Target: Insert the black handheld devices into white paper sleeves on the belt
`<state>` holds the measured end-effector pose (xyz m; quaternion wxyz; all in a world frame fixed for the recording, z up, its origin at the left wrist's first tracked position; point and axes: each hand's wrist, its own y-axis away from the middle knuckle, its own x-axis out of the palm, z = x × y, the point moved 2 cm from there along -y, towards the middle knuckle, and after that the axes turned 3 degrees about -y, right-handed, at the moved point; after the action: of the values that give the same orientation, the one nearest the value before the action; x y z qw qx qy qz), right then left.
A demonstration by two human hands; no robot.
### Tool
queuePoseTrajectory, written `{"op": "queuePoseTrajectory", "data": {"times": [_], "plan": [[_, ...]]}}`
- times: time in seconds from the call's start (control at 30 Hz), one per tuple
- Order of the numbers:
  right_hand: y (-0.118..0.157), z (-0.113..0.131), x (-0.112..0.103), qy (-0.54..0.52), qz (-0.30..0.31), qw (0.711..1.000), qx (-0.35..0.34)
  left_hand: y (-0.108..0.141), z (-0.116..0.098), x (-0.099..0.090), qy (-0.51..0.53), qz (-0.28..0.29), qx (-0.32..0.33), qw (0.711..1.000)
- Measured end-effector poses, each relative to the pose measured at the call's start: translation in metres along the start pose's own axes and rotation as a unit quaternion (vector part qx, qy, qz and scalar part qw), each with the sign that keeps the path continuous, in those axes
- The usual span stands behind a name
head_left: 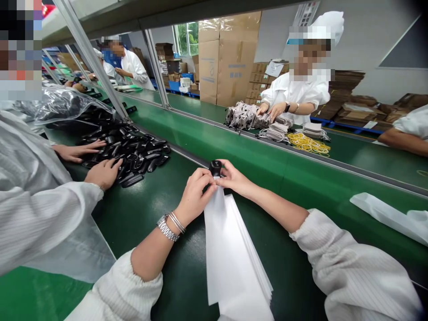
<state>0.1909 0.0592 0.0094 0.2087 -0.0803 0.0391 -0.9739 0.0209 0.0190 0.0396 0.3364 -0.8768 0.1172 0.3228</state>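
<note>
The left grip (195, 192) pinched a white bag (215, 223), the right grip (236, 180) held a black device (216, 166) at its far end, insertion seemingly underway, next requiring alignment.

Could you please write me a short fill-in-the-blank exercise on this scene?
1. Beside the bangles, the wrist of the person's left hand wears a silver ____.
2. The small object at the fingers of the left and right hand is coloured ____.
3. The loose bands piled near the co-worker across the line are coloured ____.
4. The white sheets lie on a work surface coloured ____.

Missing words: watch; black; yellow; green.
</note>
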Motion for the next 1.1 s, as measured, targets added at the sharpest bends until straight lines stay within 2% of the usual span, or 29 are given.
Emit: {"op": "queuePoseTrajectory", "data": {"times": [0.13, 0.23, 0.33, 0.4, 0.47, 0.53, 0.57, 0.6, 0.63, 0.7, 0.77, 0.8, 0.83, 0.87, 0.9, 1.03, 1.1], "plan": [[0.005, 0.002, 0.010, 0.030, 0.025, 0.998, 0.040, -0.001, 0.000, -0.002, 0.002, -0.048, -0.020, 0.999], [0.010, 0.000, 0.015, 0.045, 0.089, 0.993, 0.059, -0.001, 0.000, -0.003, 0.017, -0.086, -0.030, 0.996], [0.013, 0.003, 0.022, -0.015, 0.130, 0.987, 0.094, -0.001, 0.002, -0.004, 0.035, -0.106, -0.043, 0.993], [0.013, 0.012, 0.022, -0.073, 0.092, 0.989, 0.088, -0.002, 0.005, -0.004, 0.040, -0.109, -0.052, 0.992], [0.011, 0.028, 0.014, -0.086, 0.010, 0.996, 0.038, -0.002, 0.008, -0.005, 0.032, -0.106, -0.063, 0.992], [0.010, 0.046, -0.004, -0.030, -0.085, 0.995, -0.043, -0.001, 0.010, -0.004, 0.018, -0.091, -0.071, 0.993], [0.010, 0.054, -0.016, 0.033, -0.129, 0.988, -0.083, -0.001, 0.011, -0.003, 0.009, -0.079, -0.074, 0.994], [0.010, 0.061, -0.030, 0.118, -0.170, 0.971, -0.116, -0.001, 0.012, -0.002, -0.002, -0.065, -0.076, 0.995], [0.011, 0.065, -0.044, 0.223, -0.210, 0.942, -0.137, 0.000, 0.013, -0.002, -0.012, -0.050, -0.079, 0.996], [0.011, 0.066, -0.071, 0.434, -0.277, 0.847, -0.135, 0.001, 0.015, 0.000, -0.030, -0.021, -0.082, 0.996], [0.010, 0.058, -0.092, 0.581, -0.309, 0.746, -0.100, 0.002, 0.017, 0.002, -0.039, 0.003, -0.084, 0.996], [0.009, 0.052, -0.099, 0.623, -0.311, 0.713, -0.083, 0.002, 0.018, 0.002, -0.041, 0.012, -0.086, 0.995], [0.008, 0.045, -0.102, 0.648, -0.306, 0.694, -0.073, 0.002, 0.018, 0.002, -0.044, 0.019, -0.087, 0.995], [0.007, 0.039, -0.103, 0.658, -0.297, 0.689, -0.068, 0.002, 0.018, 0.002, -0.047, 0.026, -0.089, 0.995], [0.006, 0.033, -0.101, 0.656, -0.284, 0.696, -0.064, 0.002, 0.019, 0.003, -0.051, 0.032, -0.092, 0.994], [0.002, 0.013, -0.076, 0.597, -0.217, 0.771, -0.047, 0.003, 0.020, 0.006, -0.068, 0.071, -0.107, 0.989], [0.000, 0.003, -0.065, 0.569, -0.190, 0.799, -0.052, 0.003, 0.021, 0.009, -0.084, 0.108, -0.110, 0.984]]}}
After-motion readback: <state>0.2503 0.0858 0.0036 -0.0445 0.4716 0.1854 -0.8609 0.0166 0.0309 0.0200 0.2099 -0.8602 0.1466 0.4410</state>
